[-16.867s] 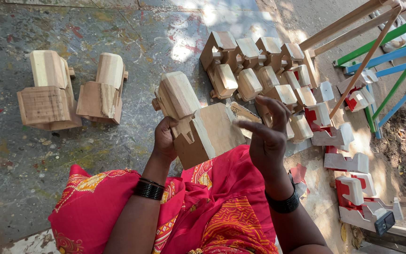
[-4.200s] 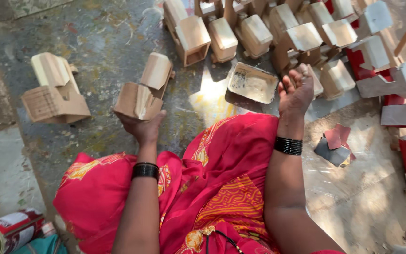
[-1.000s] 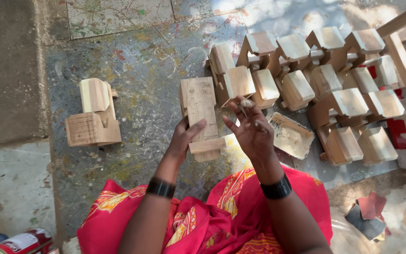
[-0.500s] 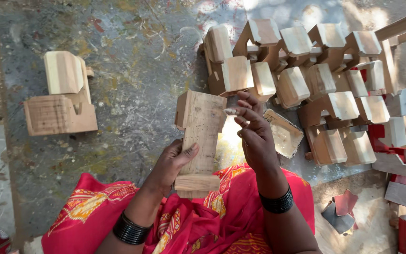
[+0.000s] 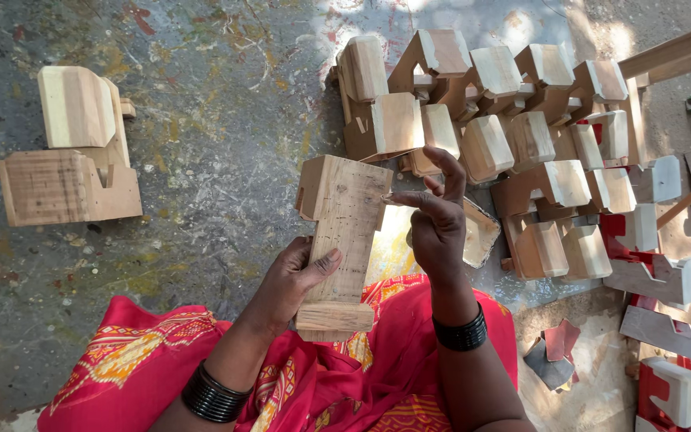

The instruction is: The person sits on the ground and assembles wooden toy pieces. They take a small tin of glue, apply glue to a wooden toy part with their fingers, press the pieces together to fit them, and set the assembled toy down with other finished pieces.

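My left hand (image 5: 291,282) grips a bare wooden toy truck body (image 5: 340,237), held upside down with its flat underside up, above my lap in red patterned cloth (image 5: 313,376). My right hand (image 5: 435,224) is raised just right of the truck, fingertips pinched together at the truck's upper right edge; whether something small sits between them I cannot tell. Both wrists wear black bangles.
A finished bare wooden truck (image 5: 73,152) lies at the left on the paint-stained concrete floor (image 5: 217,160). Several more wooden trucks (image 5: 489,128) crowd the upper right. Red-and-white painted pieces (image 5: 665,272) lie at the right edge, sandpaper scraps (image 5: 553,352) beside my knee.
The truck body has stayed in my left hand, lifted slightly toward me. My right hand's fingers have drawn into a pinch at its edge. The view shifted a little.
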Demonstrator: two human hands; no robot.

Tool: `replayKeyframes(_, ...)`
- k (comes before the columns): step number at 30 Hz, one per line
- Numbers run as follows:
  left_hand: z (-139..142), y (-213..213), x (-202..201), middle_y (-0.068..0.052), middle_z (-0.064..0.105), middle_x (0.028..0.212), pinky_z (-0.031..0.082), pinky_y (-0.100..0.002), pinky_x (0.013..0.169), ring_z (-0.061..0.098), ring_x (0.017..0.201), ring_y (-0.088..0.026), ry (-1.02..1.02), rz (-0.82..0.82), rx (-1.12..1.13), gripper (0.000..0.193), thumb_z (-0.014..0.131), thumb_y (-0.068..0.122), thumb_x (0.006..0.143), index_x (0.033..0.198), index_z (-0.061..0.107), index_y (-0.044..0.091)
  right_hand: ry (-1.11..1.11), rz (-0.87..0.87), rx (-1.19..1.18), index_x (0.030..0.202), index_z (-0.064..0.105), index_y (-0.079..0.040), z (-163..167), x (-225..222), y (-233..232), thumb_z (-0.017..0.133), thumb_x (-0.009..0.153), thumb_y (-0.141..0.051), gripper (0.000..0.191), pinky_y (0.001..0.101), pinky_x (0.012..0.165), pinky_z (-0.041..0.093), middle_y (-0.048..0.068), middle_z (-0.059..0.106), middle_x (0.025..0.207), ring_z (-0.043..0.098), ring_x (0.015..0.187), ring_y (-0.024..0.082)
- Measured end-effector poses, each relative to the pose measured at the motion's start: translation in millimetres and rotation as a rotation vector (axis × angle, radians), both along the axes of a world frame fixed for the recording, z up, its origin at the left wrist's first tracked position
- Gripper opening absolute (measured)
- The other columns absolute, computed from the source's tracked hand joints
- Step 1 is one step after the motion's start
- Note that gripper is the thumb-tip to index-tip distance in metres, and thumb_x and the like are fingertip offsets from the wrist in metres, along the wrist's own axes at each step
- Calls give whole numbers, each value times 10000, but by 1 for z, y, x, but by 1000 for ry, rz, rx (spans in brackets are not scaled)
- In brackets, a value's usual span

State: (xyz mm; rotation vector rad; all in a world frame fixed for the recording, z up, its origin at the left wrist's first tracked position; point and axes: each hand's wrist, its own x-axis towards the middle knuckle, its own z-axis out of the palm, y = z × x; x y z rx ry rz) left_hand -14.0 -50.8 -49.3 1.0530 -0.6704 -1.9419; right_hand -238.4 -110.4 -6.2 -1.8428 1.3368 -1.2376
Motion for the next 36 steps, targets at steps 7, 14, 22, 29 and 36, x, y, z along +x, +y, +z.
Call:
replayKeyframes(7,2,2,1,-73,715,1064,550,-310,859,665,964,-121,11,-9,-17,398,695,265,931,1220,629,0,-34,56,0,948,799,-205,-16,-5,-3,441,711,176,573,425,1208,325,38,406,1593,313,1558,223)
replayKeyframes(14,2,3,1,-63,716,1069,555,-311,847,667,955,-113,62,-3,0,398,690,262,929,1234,641,12,-306,132,94,942,796,-217,-19,-7,-1,522,823,187,503,443,1210,375,29,434,1609,373,1553,229)
replayKeyframes(22,3,4,1,-69,715,1063,550,-311,853,663,958,-116,61,-4,-12,393,693,262,938,1228,640,2,-177,79,133,1023,770,-217,-20,-3,1,479,697,169,584,466,1187,377,28,376,1624,330,1557,261)
replayKeyframes(29,2,2,3,-56,719,1072,551,-303,878,669,976,-105,27,5,-22,402,683,280,929,1232,629,21,-248,92,83,1028,790,-237,-16,-3,5,515,748,177,570,472,1227,370,30,429,1593,368,1549,254)
replayKeyframes(36,1,1,1,-61,713,1068,546,-309,876,662,976,-112,36,9,-32,411,688,286,932,1230,634,8,166,-8,-102,1049,795,-234,-10,1,5,510,797,168,554,470,1219,364,42,414,1578,357,1550,248)
